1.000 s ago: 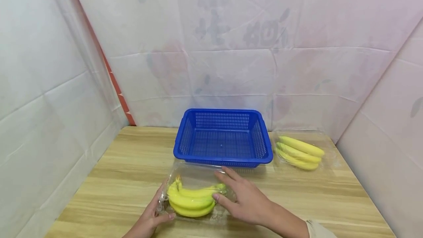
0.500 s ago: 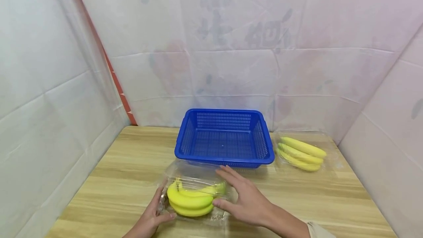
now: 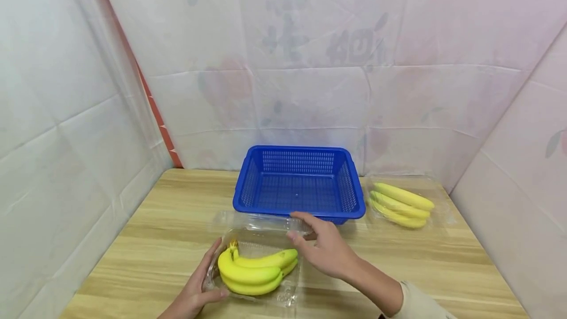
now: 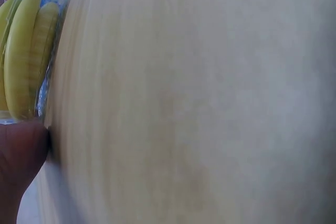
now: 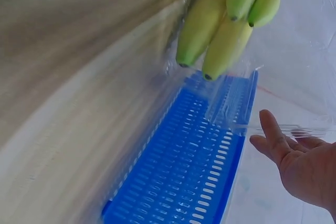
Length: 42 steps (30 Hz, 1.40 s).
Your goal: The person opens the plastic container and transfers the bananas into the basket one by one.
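Observation:
A clear plastic clamshell box (image 3: 290, 289) stands on the near part of the table with its lid (image 3: 261, 221) tilted back toward the basket. Inside lies a bunch of yellow bananas (image 3: 252, 272) with greenish tips, also seen as bananas (image 5: 215, 30) in the right wrist view. My left hand (image 3: 195, 287) grips the box's left side, its thumb (image 4: 23, 148) at the near edge. At the lid's right end, my right hand (image 3: 325, 245) holds the lid between thumb and fingers; the exact contact is hard to see through the plastic.
Behind the box stands a blue slotted basket (image 3: 299, 213) with nothing in it. To its right lies a second clear plastic box (image 3: 436, 188) holding bananas (image 3: 400, 206). Cloth walls (image 3: 310, 102) enclose the wooden table (image 3: 177, 220) at the back and sides.
The lid, earlier over the bananas, has swung up and back toward the basket along with my right hand. My left hand stays on the box, which has shifted slightly left.

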### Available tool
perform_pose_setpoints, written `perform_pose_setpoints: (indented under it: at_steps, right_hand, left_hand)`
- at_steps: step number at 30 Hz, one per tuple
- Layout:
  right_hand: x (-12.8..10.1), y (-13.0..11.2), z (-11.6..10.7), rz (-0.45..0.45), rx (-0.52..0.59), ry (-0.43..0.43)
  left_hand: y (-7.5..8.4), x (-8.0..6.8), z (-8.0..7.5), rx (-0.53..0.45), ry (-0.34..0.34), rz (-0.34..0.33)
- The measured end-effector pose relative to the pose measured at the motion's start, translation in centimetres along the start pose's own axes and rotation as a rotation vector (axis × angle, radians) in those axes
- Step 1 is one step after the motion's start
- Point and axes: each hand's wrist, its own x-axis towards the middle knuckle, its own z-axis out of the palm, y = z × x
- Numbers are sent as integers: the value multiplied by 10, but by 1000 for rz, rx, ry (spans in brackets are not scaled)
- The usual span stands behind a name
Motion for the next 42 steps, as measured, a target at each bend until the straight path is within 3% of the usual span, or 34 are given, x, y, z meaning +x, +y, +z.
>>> perform_pose_setpoints:
  at_steps: [5,13,23,25,31,42]
  right_hand:
    - [16,-4,-2,19,7,80]
    - [31,-5,0,88,-26,175]
    - [43,4,6,124,24,272]
    - [41,5,8,111,31,290]
    - [36,6,11,100,26,310]
    - [19,15,15,69,-37,360]
  left_hand:
    - [-1,-2,-7,10,-36,16]
    - [-9,-4,-15,54,-76,204]
    - [-19,-4,-19,-11,-202,368]
    - [-20,-4,-19,-37,-218,370]
    - [-19,-5,-19,-58,-211,291]
    - [-24,-4,-20,-92,-237,332]
